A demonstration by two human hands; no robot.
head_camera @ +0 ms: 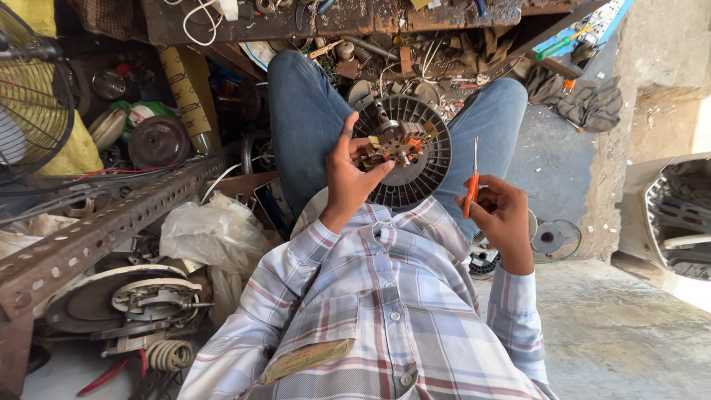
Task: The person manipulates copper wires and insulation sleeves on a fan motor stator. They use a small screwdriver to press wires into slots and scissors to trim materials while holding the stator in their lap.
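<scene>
One fan motor (404, 148) (left hand (348, 174)), one screwdriver (471, 181) (right hand (503, 218)).

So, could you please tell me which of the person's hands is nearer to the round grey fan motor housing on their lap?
Left. The left hand touches the motor housing at its left side; the right hand, holding an orange-handled tool, sits apart, lower right.

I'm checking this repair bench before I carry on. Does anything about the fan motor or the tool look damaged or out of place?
Nothing looks damaged. The left hand steadies the motor on the lap; its copper windings show at the centre. The right hand holds orange-handled scissors upright, clear of the motor. Loose parts lie scattered all around.
</scene>
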